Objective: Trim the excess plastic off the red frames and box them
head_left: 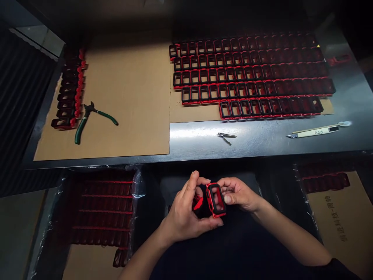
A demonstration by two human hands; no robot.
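Observation:
Between my hands, in front of the table edge, is a red and black rectangular frame (pixel 212 200) with a rounded opening, like a watch case. My left hand (pixel 186 212) grips it between thumb and a finger at its lower and upper ends. A second red and black piece (pixel 198 203) sits inside the left palm, partly hidden by the fingers. My right hand (pixel 237 194) pinches the right side of the frame with thumb and fingers. Several rows of like frames (pixel 223 90) stand on the table beyond.
Green-handled pliers (pixel 82 126) lie on a cardboard sheet (pixel 128 97), beside a column of frames (pixel 68 97). Small nippers (pixel 225 137) and a craft knife (pixel 317 132) marked A55 rest on the metal table (pixel 192 142). Lined boxes with frames (pixel 101 212) and cardboard (pixel 340 214) flank me.

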